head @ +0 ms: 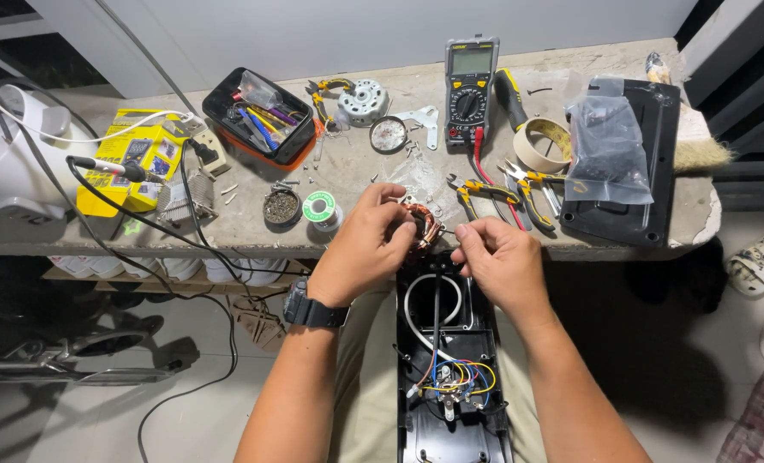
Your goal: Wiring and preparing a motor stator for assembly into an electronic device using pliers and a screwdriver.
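Two hands meet at the near edge of the bench [356,171], close together but not touching. The left hand [366,244] is wrapped around a copper coil [422,225], fingers curled over its top and left side. The right hand [499,257] is pinched shut just right of the coil; what it pinches is too fine to make out, perhaps a thin wire. A black watch [313,310] sits on the left wrist.

The coil hangs at the bench edge, directly above an open black housing [450,360] that lies on the person's lap. Inside the housing a white cable [429,300] loops near the top, and coloured wires [459,377] bunch lower down.

Just behind the right hand lie yellow-handled pliers [485,190]. Left of the left hand stand a solder spool [319,207] and a round tin of screws [281,207]. Further back are a multimeter [471,86] with a red lead, a roll of tape [543,144], a small motor [363,99] and a black tray [257,116] of tools. At the right, a plastic bag [606,146] rests on a black panel [647,171]. At the left, a yellow package [137,163] lies beside a soldering iron [112,167].
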